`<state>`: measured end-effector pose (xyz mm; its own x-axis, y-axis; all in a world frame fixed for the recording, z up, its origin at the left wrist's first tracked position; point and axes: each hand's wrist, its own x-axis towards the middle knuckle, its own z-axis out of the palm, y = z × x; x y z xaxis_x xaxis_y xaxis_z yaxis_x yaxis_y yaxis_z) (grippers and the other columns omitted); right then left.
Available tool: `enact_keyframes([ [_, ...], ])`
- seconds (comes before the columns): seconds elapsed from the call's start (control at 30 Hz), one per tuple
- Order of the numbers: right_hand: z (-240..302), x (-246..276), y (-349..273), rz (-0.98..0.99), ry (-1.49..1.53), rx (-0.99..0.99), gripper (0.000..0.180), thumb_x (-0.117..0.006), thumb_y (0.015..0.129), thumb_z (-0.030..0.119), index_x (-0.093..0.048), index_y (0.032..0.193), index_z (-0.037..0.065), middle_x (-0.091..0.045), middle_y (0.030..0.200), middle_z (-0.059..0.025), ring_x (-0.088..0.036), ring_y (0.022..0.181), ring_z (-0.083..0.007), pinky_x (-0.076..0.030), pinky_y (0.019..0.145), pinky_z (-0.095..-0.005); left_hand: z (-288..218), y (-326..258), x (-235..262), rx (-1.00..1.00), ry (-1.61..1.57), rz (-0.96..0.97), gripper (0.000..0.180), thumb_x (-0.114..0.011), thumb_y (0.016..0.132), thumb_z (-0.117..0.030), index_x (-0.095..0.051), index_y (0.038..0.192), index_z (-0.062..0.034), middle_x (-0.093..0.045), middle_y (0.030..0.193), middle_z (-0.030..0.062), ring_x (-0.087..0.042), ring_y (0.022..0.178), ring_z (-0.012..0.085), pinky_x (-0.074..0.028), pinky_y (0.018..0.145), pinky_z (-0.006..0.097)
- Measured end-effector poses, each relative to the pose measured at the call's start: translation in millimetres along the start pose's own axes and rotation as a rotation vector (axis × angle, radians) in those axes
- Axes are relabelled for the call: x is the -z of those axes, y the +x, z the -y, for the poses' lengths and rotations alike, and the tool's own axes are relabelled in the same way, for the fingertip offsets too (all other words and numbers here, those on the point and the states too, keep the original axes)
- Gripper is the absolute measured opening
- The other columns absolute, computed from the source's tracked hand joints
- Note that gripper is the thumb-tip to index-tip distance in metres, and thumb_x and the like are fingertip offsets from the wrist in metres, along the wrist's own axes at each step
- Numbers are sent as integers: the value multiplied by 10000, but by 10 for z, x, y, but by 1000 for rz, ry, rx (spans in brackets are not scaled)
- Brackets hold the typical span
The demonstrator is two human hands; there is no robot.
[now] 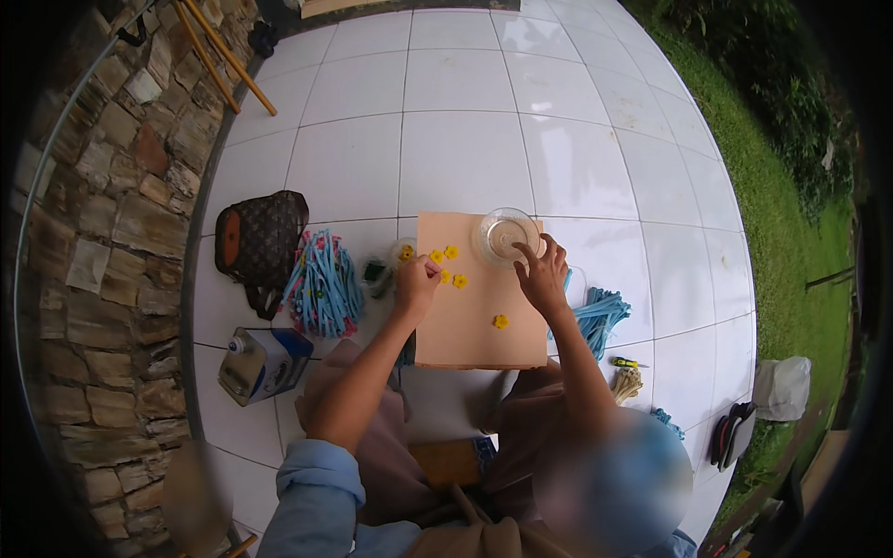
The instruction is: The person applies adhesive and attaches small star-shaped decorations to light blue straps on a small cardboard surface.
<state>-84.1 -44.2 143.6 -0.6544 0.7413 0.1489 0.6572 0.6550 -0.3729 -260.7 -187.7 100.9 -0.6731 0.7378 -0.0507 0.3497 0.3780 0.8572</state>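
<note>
A tan board [479, 325] lies in front of me with several small yellow flowers on it, one of them a lone flower [500, 322] nearer to me. My left hand [419, 281] is over the board's left edge beside the flower cluster [451, 252]. Its thumb and fingertips are pinched together; what is between them, if anything, is too small to make out. At the board's far right corner stands a clear round dish [495, 257]. My right hand [541, 274] reaches over its right rim with fingers apart, one fingertip inside the rim.
Left of the board are a small tub of yellow pieces [406, 249], a dark green container [374, 272], a blue-and-pink bundle [324, 284], a brown bag [261, 240] and a tin [265, 365]. Blue stems [603, 316], a yellow-handled tool [630, 362] and a beige bundle [627, 384] lie right.
</note>
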Motion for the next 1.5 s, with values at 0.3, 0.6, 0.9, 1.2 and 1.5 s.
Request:
enact_keyframes([
  [0.3,40,-80,-15,11,-85,62,399,-659,730,302,-572,1114,242,-326,1302,-135,-321,1175,-331,-286,944,-506,-472,-255,-128,-225,343,106,159,-635,718,-105,-531,838,-94,-468,920,91,-564,802,269,-486,655,384],
  [0.6,-26,-40,51,-75,58,-74,246,-565,769,92,-602,985,202,-374,1230,-135,-351,1112,-355,-328,887,-490,-511,-586,-547,-505,290,194,245,-666,713,-133,-531,909,-75,-475,940,79,-545,805,250,-456,740,361],
  [0.9,-63,376,84,365,1160,-465,282,-476,806,49,-606,1039,141,-522,1155,-82,-392,1133,-200,-275,966,-399,-496,-500,-635,-203,39,439,133,-651,699,-53,-582,812,-36,-577,795,106,-593,729,230,-479,642,329],
  [1.2,145,422,-13,-76,337,149,269,-551,744,43,-648,957,174,-428,1210,-119,-364,1096,-306,-315,939,-431,-764,-27,-298,434,-852,183,184,-582,796,-25,-576,957,65,-608,915,132,-622,838,193,-528,758,255],
  [1.5,434,443,-4,-193,42,378,340,-566,654,13,-662,950,151,-414,1238,-102,-359,1135,-317,-285,957,-461,-826,44,-166,480,-961,138,184,-574,807,-20,-561,964,74,-605,915,135,-629,844,206,-531,780,254],
])
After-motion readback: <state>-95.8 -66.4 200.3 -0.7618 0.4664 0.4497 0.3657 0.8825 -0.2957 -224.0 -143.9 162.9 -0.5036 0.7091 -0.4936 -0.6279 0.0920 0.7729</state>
